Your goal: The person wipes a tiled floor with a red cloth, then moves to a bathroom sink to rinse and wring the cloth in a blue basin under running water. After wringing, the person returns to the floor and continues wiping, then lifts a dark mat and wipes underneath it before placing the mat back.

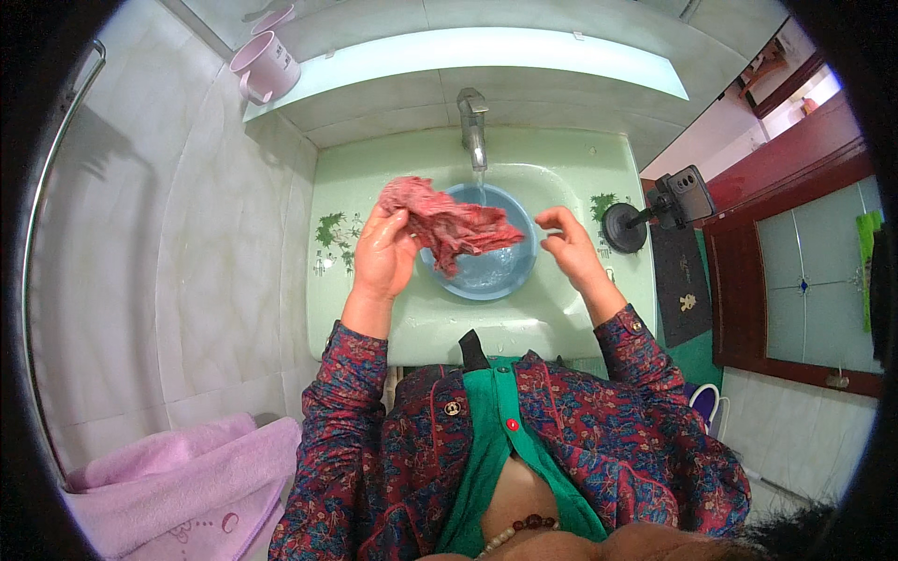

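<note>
**Beaded necklace (519, 531) nearest, crumpled red cloth (454, 222) beyond**

I see the cloth over a blue basin (479, 296), gripped between thumb and fingers of the left hand (382, 254); the right hand (571, 252) is bare, its thumb and fingers apart. Water (481, 190) runs from a metal faucet (475, 131) into the basin, inside a pale-green sink (561, 145). Around stand marbled wall tiles (210, 243), a shelf (486, 49) with a pink mug (268, 65), and a red-brown door (734, 299).

The pink mug (266, 69) and the dark mat (680, 279) bear lettering too small to read.
</note>
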`<move>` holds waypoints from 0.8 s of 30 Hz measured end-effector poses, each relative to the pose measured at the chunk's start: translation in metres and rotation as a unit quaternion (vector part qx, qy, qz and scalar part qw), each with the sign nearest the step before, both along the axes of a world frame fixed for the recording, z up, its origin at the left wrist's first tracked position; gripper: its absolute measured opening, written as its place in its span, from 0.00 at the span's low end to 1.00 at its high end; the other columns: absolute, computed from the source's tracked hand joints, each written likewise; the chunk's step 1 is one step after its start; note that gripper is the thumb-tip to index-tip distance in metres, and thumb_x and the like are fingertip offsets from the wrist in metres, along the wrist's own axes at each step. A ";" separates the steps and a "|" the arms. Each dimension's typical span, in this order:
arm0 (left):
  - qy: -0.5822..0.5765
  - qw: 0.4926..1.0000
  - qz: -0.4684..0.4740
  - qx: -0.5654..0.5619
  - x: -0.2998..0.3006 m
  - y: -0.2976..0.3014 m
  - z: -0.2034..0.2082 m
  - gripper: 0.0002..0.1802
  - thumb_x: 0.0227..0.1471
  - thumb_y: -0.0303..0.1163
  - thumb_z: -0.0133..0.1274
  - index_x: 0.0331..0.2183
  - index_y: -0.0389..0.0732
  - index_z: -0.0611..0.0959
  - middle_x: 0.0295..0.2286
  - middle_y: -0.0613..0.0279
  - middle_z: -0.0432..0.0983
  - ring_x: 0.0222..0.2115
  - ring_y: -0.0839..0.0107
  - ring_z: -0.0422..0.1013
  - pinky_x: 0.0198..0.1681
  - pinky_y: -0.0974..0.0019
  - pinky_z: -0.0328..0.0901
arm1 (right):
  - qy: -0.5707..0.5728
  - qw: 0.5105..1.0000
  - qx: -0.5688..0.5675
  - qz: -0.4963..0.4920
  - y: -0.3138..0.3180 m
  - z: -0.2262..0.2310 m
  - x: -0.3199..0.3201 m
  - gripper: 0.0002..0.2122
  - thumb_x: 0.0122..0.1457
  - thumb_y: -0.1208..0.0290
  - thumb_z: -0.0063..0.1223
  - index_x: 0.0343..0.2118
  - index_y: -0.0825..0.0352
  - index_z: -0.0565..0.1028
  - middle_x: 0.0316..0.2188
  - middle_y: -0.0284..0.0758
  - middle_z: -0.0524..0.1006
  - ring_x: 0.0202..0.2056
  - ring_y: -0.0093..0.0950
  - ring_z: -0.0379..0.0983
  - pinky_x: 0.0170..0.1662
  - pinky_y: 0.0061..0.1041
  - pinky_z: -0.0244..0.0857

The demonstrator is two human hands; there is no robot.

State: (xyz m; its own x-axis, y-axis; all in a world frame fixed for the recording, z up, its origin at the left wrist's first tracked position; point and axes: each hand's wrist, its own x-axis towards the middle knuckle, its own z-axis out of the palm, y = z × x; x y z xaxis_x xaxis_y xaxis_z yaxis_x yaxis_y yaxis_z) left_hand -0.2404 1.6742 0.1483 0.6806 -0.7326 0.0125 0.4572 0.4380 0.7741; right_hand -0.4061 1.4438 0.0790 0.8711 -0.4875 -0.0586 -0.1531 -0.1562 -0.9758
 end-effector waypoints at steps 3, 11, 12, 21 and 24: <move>-0.026 0.999 -0.028 0.025 -0.013 -0.021 0.007 0.20 0.57 0.24 0.40 0.52 0.36 0.68 0.49 0.54 0.68 0.49 0.64 0.67 0.51 0.59 0.65 | -0.152 0.984 0.029 0.084 0.025 0.031 0.016 0.17 0.50 0.77 0.48 0.46 0.67 0.70 0.43 0.35 0.71 0.46 0.27 0.68 0.46 0.26 0.64; -0.174 0.979 0.015 0.103 0.002 -0.023 0.020 0.16 0.53 0.22 0.48 0.45 0.35 0.76 0.40 0.63 0.75 0.42 0.74 0.70 0.48 0.67 0.64 | -0.165 0.981 0.091 0.051 0.032 0.070 0.055 0.08 0.58 0.77 0.44 0.39 0.70 0.73 0.34 0.29 0.75 0.38 0.18 0.69 0.44 0.20 0.63; -0.170 0.980 0.026 0.100 0.008 -0.018 0.022 0.16 0.52 0.22 0.49 0.45 0.35 0.76 0.40 0.63 0.75 0.41 0.74 0.70 0.48 0.67 0.63 | -0.174 0.977 0.111 0.051 0.023 0.074 0.055 0.08 0.58 0.77 0.44 0.39 0.69 0.73 0.34 0.29 0.75 0.38 0.19 0.70 0.44 0.21 0.64; -0.234 0.956 0.066 0.162 0.028 0.004 0.030 0.12 0.51 0.26 0.55 0.39 0.35 0.77 0.36 0.65 0.75 0.38 0.75 0.69 0.46 0.69 0.63 | -0.207 0.965 0.148 0.072 -0.020 0.128 0.039 0.08 0.55 0.75 0.45 0.36 0.69 0.74 0.32 0.26 0.73 0.35 0.16 0.66 0.40 0.16 0.60; -0.351 0.920 0.116 0.134 0.027 0.000 0.039 0.12 0.50 0.25 0.54 0.40 0.36 0.77 0.38 0.63 0.74 0.39 0.74 0.69 0.48 0.67 0.63 | -0.224 0.956 0.165 0.089 -0.027 0.141 0.040 0.09 0.54 0.75 0.45 0.38 0.68 0.73 0.32 0.27 0.73 0.35 0.17 0.67 0.40 0.16 0.60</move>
